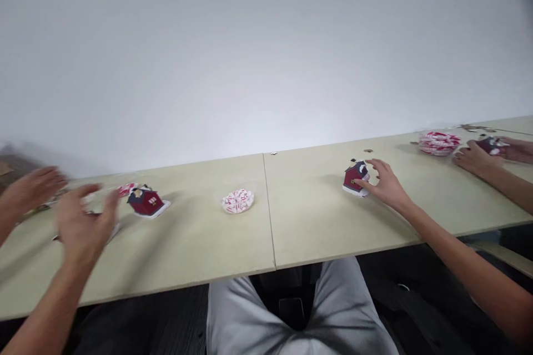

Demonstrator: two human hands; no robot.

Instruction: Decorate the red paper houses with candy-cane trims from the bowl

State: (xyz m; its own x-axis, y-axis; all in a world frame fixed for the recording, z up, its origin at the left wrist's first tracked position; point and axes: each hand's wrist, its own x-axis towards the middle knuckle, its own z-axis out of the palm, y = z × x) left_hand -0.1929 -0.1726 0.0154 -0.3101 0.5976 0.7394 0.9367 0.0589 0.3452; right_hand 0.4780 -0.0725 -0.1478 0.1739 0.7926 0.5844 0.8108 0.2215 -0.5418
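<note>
A long pale table [200, 249] of two joined boards stands against a white wall [266, 55]. The right hand [387, 184], half open, touches a red paper house [355, 176] right of centre; whether it grips, I cannot tell. The blurred left hand [83, 222] is open and empty, near a second house [146, 202]. A co-worker's hand [474, 158] works far right.

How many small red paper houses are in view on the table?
3. A red paper house stands beside the left hand, a second house touches the right hand, and a third house sits at a co-worker's hand, far right. Blurred hands may hide more.
</note>
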